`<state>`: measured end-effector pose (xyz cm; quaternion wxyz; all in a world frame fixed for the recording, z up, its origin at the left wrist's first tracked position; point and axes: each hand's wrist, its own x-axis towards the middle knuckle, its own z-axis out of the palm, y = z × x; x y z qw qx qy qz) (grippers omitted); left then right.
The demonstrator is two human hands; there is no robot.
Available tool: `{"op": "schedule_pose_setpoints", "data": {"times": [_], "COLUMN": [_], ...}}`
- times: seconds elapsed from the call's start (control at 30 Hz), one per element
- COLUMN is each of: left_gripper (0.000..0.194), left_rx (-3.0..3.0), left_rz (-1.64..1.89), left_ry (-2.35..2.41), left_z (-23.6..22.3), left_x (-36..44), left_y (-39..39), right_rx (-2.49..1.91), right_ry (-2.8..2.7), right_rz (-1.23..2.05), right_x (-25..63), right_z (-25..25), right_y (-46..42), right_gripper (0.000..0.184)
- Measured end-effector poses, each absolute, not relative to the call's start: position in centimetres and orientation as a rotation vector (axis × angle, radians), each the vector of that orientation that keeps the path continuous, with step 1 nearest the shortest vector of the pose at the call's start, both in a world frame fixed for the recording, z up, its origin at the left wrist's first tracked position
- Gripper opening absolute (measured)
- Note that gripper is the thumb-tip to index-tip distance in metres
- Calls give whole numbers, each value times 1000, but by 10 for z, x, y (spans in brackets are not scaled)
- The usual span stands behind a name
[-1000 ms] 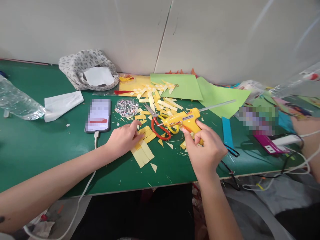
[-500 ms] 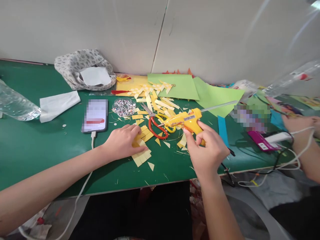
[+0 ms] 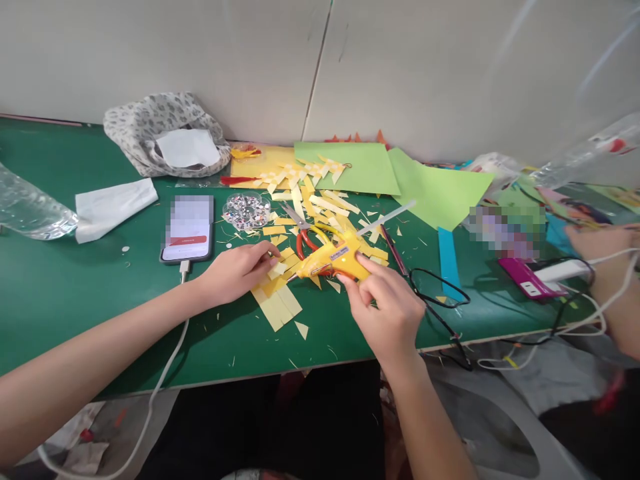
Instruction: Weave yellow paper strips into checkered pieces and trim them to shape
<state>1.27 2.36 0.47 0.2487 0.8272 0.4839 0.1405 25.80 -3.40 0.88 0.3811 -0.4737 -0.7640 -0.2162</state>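
My right hand [image 3: 387,310] is closed around the grip of a yellow glue gun [image 3: 334,257], whose nozzle points left and down at a bundle of yellow paper strips [image 3: 274,301] on the green table [image 3: 75,293]. My left hand [image 3: 235,270] lies on those strips, fingers bent and pressing them down near the nozzle. Red-handled scissors [image 3: 306,237] lie just behind the gun, partly hidden by it. A clear glue stick [image 3: 387,217] juts from the back of the gun.
A phone [image 3: 187,228] on a white cable, a round dish of beads [image 3: 243,211], white tissue [image 3: 113,207], a patterned cloth bag [image 3: 160,133], green paper sheets [image 3: 390,173] and loose yellow strips cover the table. Another person's hand [image 3: 600,250] and cables are at the right.
My right hand has swung the glue gun left and down, from above the scissors to the strips. My left hand stays on the strips. The gun's black cord now lies looped on the table.
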Motion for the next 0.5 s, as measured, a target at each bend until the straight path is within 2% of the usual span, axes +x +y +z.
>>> {"op": "schedule_pose_setpoints", "data": {"times": [0.17, 0.5], "left_gripper": [32, 31], "left_rx": [2247, 2252], "left_rz": [382, 393], "left_ry": [1321, 1326], "left_z": [3, 3], "left_x": [12, 11], "left_y": [24, 24], "right_rx": [-1153, -1078], "right_ry": [-2017, -2081], "right_rz": [-608, -762], "right_x": [249, 250], "right_z": [9, 16], "right_y": [-31, -33], "right_gripper": [39, 24]}}
